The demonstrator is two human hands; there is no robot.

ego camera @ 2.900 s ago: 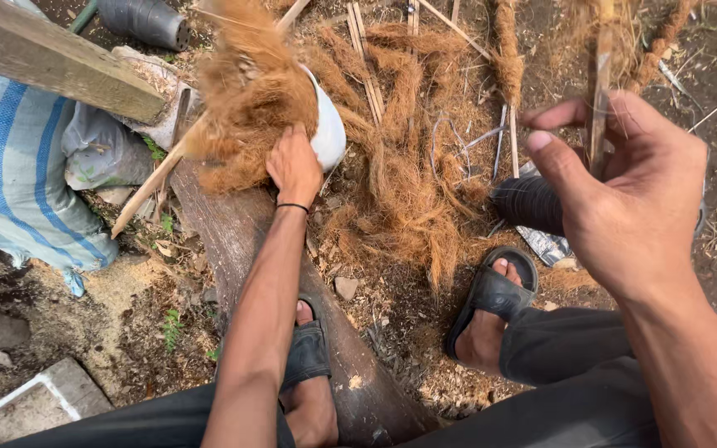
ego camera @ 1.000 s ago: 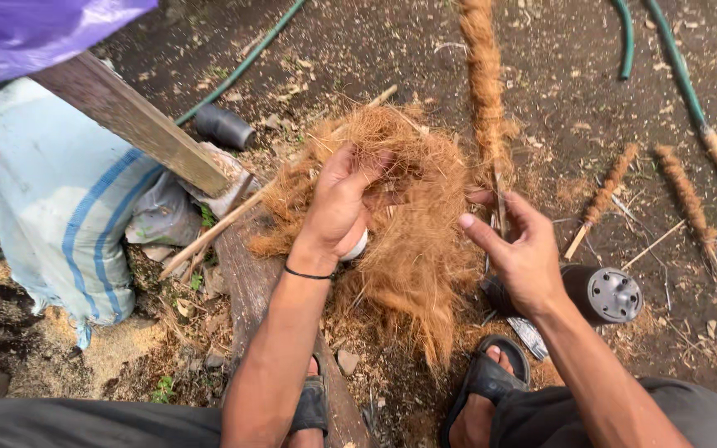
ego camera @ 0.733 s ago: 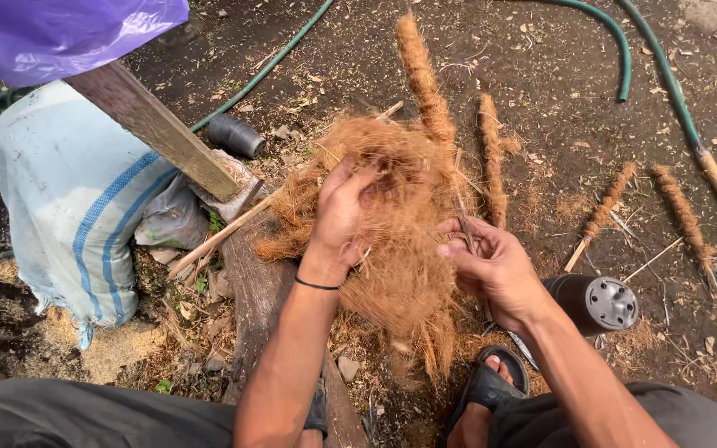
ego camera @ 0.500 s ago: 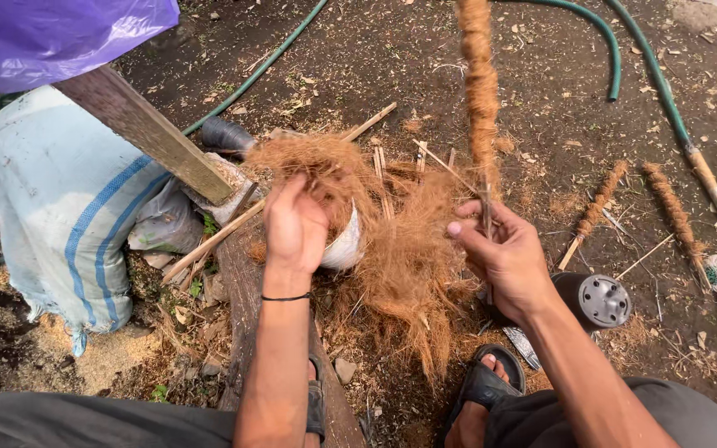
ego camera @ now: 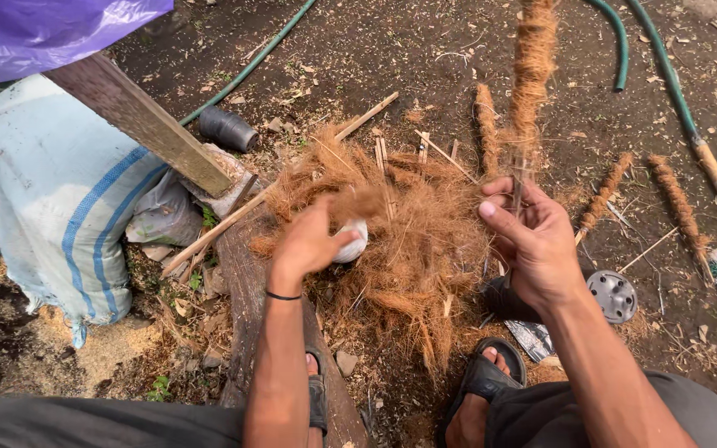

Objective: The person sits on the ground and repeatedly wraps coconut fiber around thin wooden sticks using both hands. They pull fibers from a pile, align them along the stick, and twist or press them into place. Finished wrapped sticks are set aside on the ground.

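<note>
Here the left hand (ego camera: 313, 241) sits just left of centre, its fingers pinched shut on a small tuft of coconut fibre (ego camera: 360, 202) that it holds just above the big fibre heap (ego camera: 400, 241). Under its fingertips, at about three o'clock from the palm, a white rounded object (ego camera: 353, 245) shows, half buried in the heap.

The right hand (ego camera: 533, 241) is at three o'clock from the heap, curled closed around the bare lower end of a thin stick (ego camera: 518, 178). That stick rises toward twelve o'clock, and its upper part is wrapped in a thick fibre roll (ego camera: 531, 70) running out of the top edge.

More fibre-wrapped sticks (ego camera: 678, 203) lie on the dirt at two to three o'clock from the right hand, well apart from it. A green hose (ego camera: 661, 70) curves across the top right. At ten o'clock from the left hand a wooden beam (ego camera: 139, 120) slants down, with a white sack striped blue (ego camera: 51, 191) beside it and a dark pot (ego camera: 227, 129) lying on its side near it. A round grey disc (ego camera: 614, 295) rests just beside the right wrist, and both sandalled feet (ego camera: 483, 390) show at six o'clock.
</note>
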